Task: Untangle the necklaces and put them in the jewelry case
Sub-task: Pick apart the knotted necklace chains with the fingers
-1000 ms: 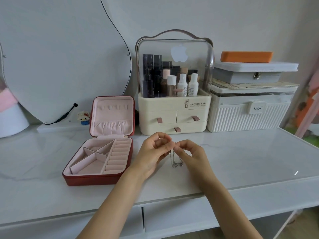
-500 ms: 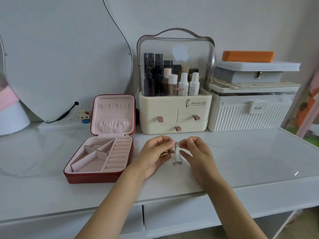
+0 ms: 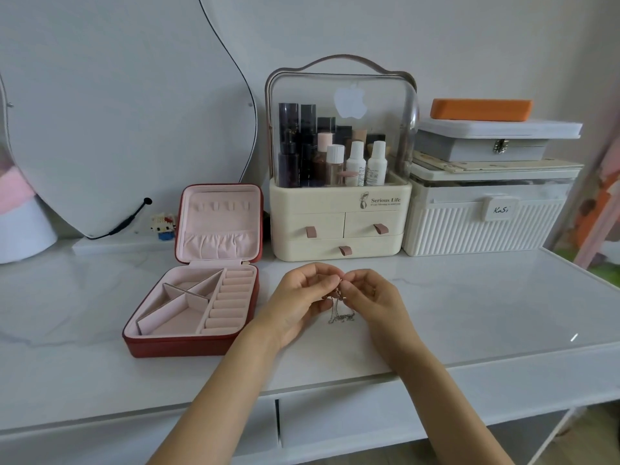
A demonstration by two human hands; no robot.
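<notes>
Thin silver necklaces (image 3: 340,313) hang in a tangle between my two hands, their lower loops touching the white marble table. My left hand (image 3: 302,300) pinches the chains at the top with thumb and fingers. My right hand (image 3: 372,297) pinches the same knot from the other side, fingertips almost meeting the left ones. The red jewelry case (image 3: 188,344) lies open to the left of my hands, its pink lining showing several compartments and ring rolls with nothing in them. Its lid stands upright.
A cream cosmetics organiser (image 3: 339,223) with drawers stands just behind my hands. A white ribbed storage box (image 3: 483,226) with stacked boxes sits at the back right. A curved mirror (image 3: 117,112) leans at the back left. The table's front edge (image 3: 335,391) runs under my forearms.
My hands rose slightly and spread apart half a second ago, then came close again. The necklaces still hang between them.
</notes>
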